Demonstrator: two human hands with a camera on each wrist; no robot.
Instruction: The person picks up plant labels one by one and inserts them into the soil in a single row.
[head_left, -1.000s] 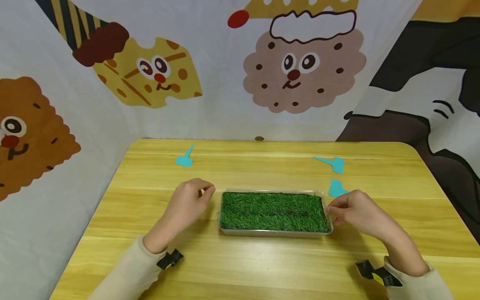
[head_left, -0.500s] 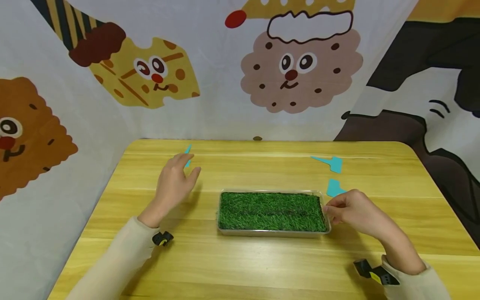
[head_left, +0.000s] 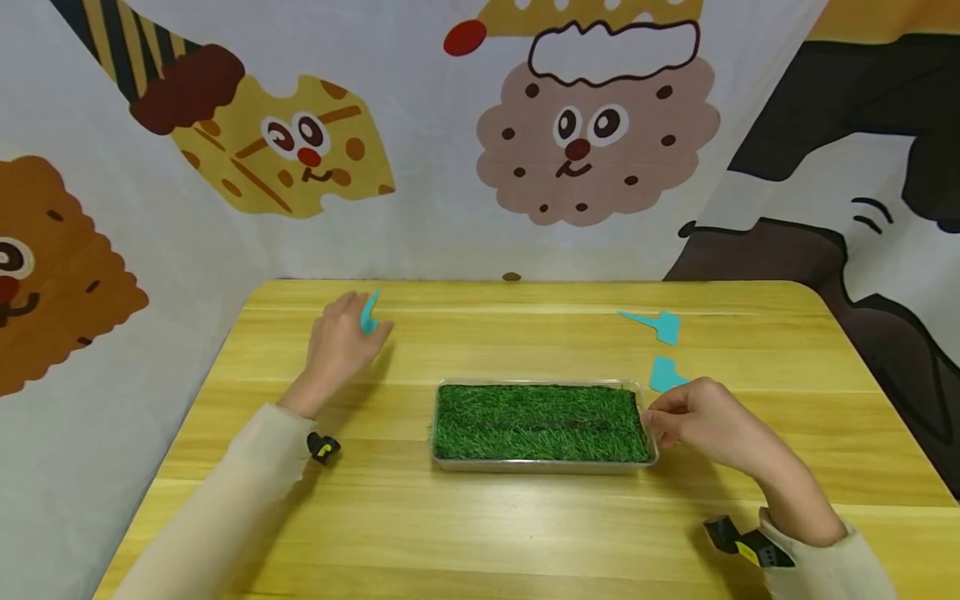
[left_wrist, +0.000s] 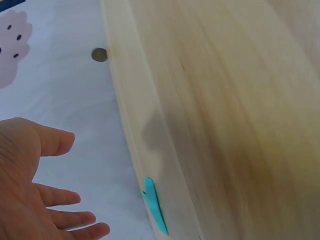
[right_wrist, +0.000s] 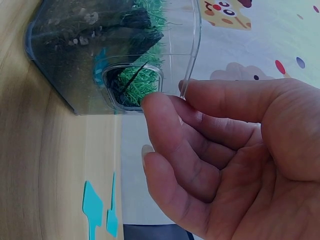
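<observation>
Cartoon cloth [head_left: 442, 237] backs the counter [head_left: 480, 533]; left of and beyond the grass tray [head_left: 543, 467], the left hand [head_left: 339, 343] has its grip apart near a teal tag [head_left: 367, 320], probably best pinched by its edges; the right hand [head_left: 708, 425] clamps the tray's right rim

A clear rectangular container [head_left: 543, 467] sits flat on the desk [head_left: 480, 542], long side running left to right, green grass [head_left: 543, 408] across its top with a darker lengthwise line; a teal tag [head_left: 367, 320], partly hidden in the head view, lies near the desk's far left corner, stem pointing away
</observation>
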